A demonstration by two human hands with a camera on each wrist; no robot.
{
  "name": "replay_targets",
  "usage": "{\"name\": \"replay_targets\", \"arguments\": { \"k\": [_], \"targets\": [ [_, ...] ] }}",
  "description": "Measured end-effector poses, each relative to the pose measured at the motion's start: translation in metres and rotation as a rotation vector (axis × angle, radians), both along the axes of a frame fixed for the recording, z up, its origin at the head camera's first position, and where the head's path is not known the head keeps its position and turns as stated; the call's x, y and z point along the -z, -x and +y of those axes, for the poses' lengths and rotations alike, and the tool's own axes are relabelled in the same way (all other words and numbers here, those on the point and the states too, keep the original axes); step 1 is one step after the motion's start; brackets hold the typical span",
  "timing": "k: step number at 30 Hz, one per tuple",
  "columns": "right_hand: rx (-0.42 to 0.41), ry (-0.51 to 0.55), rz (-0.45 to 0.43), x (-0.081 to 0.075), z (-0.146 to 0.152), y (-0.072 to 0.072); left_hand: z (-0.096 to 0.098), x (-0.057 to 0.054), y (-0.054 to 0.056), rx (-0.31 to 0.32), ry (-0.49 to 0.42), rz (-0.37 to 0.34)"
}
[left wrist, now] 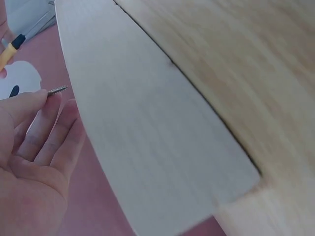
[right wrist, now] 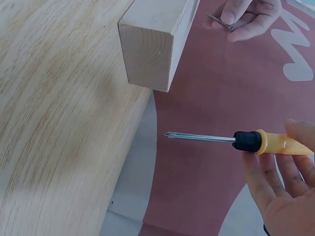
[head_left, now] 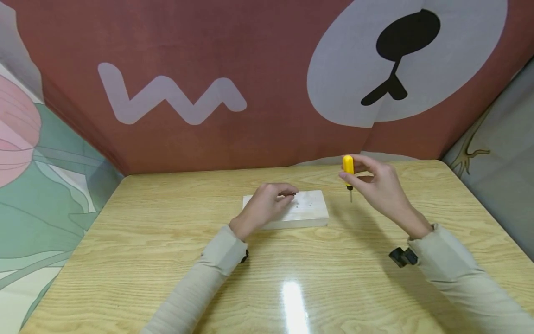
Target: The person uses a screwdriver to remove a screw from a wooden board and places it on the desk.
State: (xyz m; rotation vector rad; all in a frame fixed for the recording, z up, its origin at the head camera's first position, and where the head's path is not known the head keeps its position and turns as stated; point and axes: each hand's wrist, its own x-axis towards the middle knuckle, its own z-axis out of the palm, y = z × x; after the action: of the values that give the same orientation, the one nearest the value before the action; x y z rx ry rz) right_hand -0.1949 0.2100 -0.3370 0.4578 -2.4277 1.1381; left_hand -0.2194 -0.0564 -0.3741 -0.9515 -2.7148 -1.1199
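A pale wooden block lies flat on the table, with a few small dark holes in its top. Over its left part, my left hand pinches a screw between thumb and fingertips. In the left wrist view the threaded end of that screw sticks out past the fingers, close beside the block. To the right of the block, my right hand holds a screwdriver by its yellow handle, raised off the table. Its metal shaft points down, and the right wrist view shows a cross-shaped tip.
The light wood-grain table reaches back to a reddish printed backdrop. Patterned cloth hangs at the left and a grey panel at the right. A small black device is fixed at the right wrist.
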Motion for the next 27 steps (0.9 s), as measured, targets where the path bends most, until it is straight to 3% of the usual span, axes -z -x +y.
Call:
{"name": "replay_targets", "arguments": {
  "k": [7, 14, 27],
  "targets": [
    [0.019, -0.025, -0.034, -0.001, 0.004, -0.001, -0.013, 0.0, 0.0, -0.015, -0.023, 0.03],
    [0.017, -0.058, -0.027, 0.002, 0.014, -0.001, -0.031, -0.001, -0.002, -0.069, -0.018, 0.011],
    [0.007, -0.107, -0.026, 0.007, 0.023, -0.002, -0.07, -0.001, -0.006, -0.137, 0.04, 0.09]
  ]
}}
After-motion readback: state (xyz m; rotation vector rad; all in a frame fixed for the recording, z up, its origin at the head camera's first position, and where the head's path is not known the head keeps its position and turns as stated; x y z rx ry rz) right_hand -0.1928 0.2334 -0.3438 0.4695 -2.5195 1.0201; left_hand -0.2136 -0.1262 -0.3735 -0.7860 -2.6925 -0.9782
